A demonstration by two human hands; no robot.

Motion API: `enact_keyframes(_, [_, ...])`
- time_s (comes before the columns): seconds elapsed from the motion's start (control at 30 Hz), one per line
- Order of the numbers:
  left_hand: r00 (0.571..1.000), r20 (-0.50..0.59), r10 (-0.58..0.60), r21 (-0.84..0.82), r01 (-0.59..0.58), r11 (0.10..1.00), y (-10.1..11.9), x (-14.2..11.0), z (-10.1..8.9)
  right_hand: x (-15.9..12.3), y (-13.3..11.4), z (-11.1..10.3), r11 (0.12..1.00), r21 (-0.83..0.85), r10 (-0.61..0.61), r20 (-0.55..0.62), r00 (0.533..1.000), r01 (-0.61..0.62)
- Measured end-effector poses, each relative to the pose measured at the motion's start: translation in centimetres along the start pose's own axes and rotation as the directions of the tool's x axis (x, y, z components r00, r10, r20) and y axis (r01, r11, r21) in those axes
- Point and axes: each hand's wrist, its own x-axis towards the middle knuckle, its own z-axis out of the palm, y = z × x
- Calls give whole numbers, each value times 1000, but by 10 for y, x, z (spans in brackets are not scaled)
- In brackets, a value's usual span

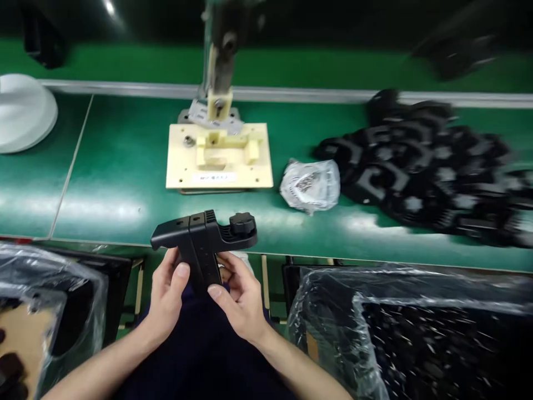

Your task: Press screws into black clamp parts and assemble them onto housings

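Observation:
A black plastic clamp bracket (200, 244) with a round star-shaped knob at its right end is held up just in front of the bench's near edge. My left hand (166, 291) grips its body from the left, thumb on the near face. From the right, my right hand (239, 294) holds the lower part, with the thumb in front and the fingers curled partly out of sight behind. Beyond the bracket stands a cream fixture plate (177, 161) with raised blocks, under the head of a press (220, 72). No part sits in the fixture's recess.
Right of the fixture lies a clear plastic bag of small parts (310, 186). Farther right, similar black brackets (416, 172) are heaped on the green bench (120, 166). Plastic-lined bins stand below at left (95, 289) and right (333, 316). White discs (27, 114) sit far left.

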Motion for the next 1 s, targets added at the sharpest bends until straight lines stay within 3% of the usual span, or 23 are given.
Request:
enact_keyframes(0.1, [994, 92, 57, 35, -60, 998, 3, 7, -4, 4, -20, -39, 988, -106, -131, -179, 975, 113])
enact_keyframes(0.2, [978, 2, 211, 248, -204, 947, 10, 26, -20, 22, -51, -86, 949, -244, -280, -364, 889, 199])
enact_keyframes(0.27, [938, -63, 342, 401, -290, 869, 13, 44, -36, 45, -78, -114, 938, -290, -307, -434, 847, 192])
enact_keyframes(0.33, [905, -88, 416, 533, -310, 787, 11, 64, -51, 78, -106, -137, 953, -273, -251, -482, 839, 129])
enact_keyframes(0.43, [894, -106, 435, 705, -241, 668, 2, 93, -67, 136, -139, -160, 987, -156, -49, -548, 835, -45])
enact_keyframes(0.57, [866, -120, 486, 801, -204, 562, -13, 114, -71, 214, -158, -178, 974, -144, 58, -584, 809, -174])
enact_keyframes(0.77, [842, -98, 530, 782, -265, 565, -20, 110, -62, 305, -174, -188, 956, -177, 89, -584, 807, -234])
enact_keyframes(0.87, [826, -94, 556, 774, -291, 563, -23, 110, -62, 326, -172, -189, 944, -215, 83, -578, 812, -250])
enact_keyframes(1.0, [802, -63, 595, 767, -342, 543, -27, 118, -64, 320, -159, -179, 898, -346, 52, -530, 846, -272])
